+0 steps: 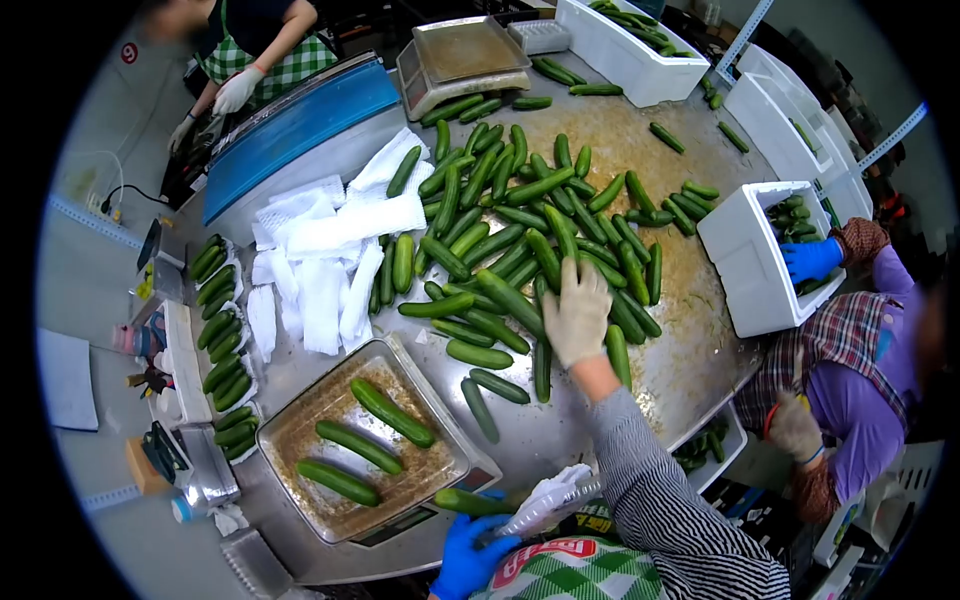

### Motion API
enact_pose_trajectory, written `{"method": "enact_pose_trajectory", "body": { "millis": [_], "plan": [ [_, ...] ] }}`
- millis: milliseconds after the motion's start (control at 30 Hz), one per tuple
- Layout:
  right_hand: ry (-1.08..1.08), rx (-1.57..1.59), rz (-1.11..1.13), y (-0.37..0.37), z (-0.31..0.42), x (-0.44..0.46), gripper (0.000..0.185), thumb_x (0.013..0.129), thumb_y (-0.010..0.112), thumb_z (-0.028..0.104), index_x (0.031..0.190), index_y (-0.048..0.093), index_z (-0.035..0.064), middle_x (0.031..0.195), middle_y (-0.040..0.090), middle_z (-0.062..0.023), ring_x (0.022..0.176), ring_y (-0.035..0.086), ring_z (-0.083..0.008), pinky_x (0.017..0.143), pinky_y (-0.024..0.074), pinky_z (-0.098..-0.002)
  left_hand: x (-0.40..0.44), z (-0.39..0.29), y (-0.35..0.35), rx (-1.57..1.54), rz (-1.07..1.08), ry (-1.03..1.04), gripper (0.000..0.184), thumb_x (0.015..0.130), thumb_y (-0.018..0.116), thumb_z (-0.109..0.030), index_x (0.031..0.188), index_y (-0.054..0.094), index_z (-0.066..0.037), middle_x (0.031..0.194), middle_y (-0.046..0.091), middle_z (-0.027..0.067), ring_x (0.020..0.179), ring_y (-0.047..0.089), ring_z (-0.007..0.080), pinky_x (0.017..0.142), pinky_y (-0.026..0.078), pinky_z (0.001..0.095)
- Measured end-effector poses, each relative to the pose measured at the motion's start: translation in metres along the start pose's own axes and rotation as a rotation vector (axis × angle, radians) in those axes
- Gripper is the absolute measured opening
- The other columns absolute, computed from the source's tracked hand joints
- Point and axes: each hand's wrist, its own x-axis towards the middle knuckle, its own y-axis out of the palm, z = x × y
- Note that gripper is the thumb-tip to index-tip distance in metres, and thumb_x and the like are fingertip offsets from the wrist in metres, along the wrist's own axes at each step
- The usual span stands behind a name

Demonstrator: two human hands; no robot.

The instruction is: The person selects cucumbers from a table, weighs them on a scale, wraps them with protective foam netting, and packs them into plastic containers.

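My right hand (578, 315), in a pale knit glove, reaches into the large pile of green cucumbers (487, 246). Its fingers close over a cucumber (562, 232) whose far end sticks out past the fingertips. At the bottom, my left hand (472, 553) wears a blue glove and grips a clear plastic tray (545, 512) with white padding in it. Another cucumber (472, 502) lies against the blue glove; whether the fingers hold it too is unclear. Three cucumbers (360, 446) rest on the metal weighing scale (285, 440) left of my hands.
White net sleeves (325, 285) lie left of the pile. Packed trays of cucumbers (218, 340) line the left edge. At right, a co-worker's blue glove (812, 260) reaches into a white foam box (740, 265). Another person (255, 60) stands behind a blue-topped machine (300, 135).
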Motion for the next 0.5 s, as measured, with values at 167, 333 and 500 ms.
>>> {"method": "enact_pose_trajectory", "body": {
  "millis": [167, 333, 500],
  "plan": [
    [0.031, -0.182, 0.493, 0.019, -0.023, 0.057, 0.045, 0.085, 0.065, 0.027, 0.124, 0.057, 0.0068, 0.106, 0.066, -0.019, 0.099, 0.065, -0.0337, 0.081, 0.05, -0.0527, 0.007, -0.004, 0.001, 0.043, 0.01, 0.148, 0.034, 0.08, 0.079, -0.015, 0.11, 0.07, -0.002, 0.13, 0.057, 0.0172, 0.122, 0.055, 0.03, 0.102, 0.044, 0.0392],
    [0.186, 0.48, 0.249, 0.045, -0.049, 0.042, 0.039, 0.097, 0.045, 0.019, 0.129, 0.054, -0.0027, 0.118, 0.064, -0.0266, 0.109, 0.063, -0.0392, 0.094, 0.0489, -0.0429, 0.009, 0.014, 0.009, -0.116, 0.004, 0.177, 0.036, 0.084, 0.077, -0.015, 0.116, 0.068, -0.001, 0.136, 0.053, 0.0157, 0.127, 0.052, 0.0291, 0.107, 0.043, 0.039],
    [0.14, 0.962, 0.633, -0.036, 0.055, -0.005, 0.036, 0.102, 0.046, 0.023, 0.125, 0.059, -0.0015, 0.12, 0.065, -0.0174, 0.113, 0.061, -0.0249, 0.101, 0.0434, -0.0328, -0.004, 0.018, 0.009, -0.253, 0.013, 0.057, 0.036, 0.085, 0.076, -0.014, 0.117, 0.068, 0.0, 0.141, 0.051, 0.0159, 0.131, 0.049, 0.0294, 0.111, 0.04, 0.0417]
  ]
}}
